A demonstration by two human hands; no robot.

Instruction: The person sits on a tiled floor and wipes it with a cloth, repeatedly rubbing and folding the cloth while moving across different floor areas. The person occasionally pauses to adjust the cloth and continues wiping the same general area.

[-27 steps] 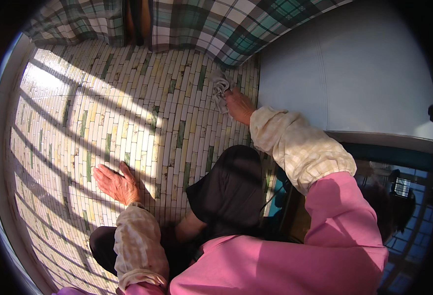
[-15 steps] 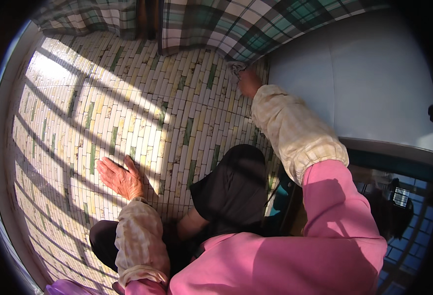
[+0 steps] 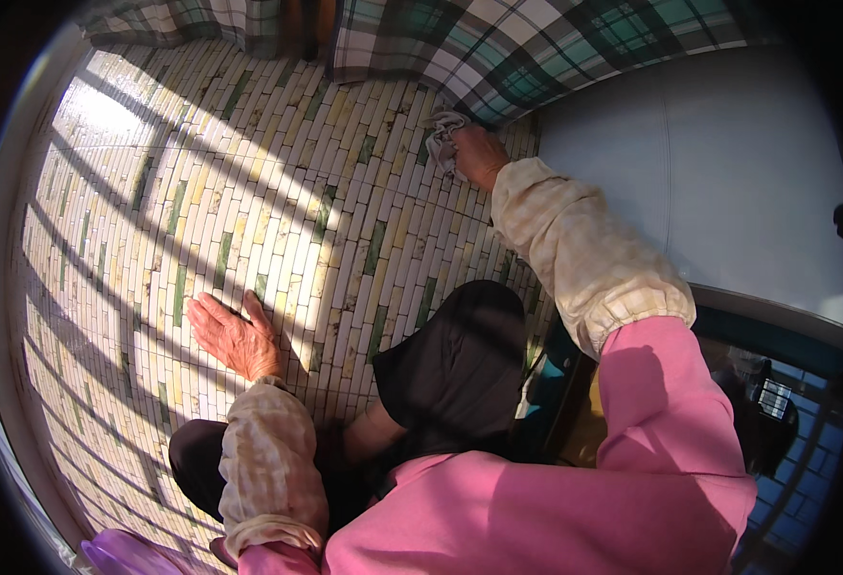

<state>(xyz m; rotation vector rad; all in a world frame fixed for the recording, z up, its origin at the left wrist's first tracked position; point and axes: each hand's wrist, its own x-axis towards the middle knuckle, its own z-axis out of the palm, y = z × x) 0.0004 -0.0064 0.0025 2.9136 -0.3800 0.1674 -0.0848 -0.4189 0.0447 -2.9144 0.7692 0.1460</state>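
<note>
Flooring (image 3: 278, 230), patterned as narrow cream, yellow and green bricks, spreads before me under stripes of sunlight. Along its far side hangs a plaid curtain (image 3: 575, 48) in green, white and black; a pale smooth panel (image 3: 718, 172) stands on the right. The person's left hand (image 3: 235, 335) lies palm down on the floor, fingers straight, thumb spread. The right hand (image 3: 482, 158) has its fingers closed on a grey cloth (image 3: 441, 142), crumpled and soft, on the floor just beside the curtain's hem.
</note>
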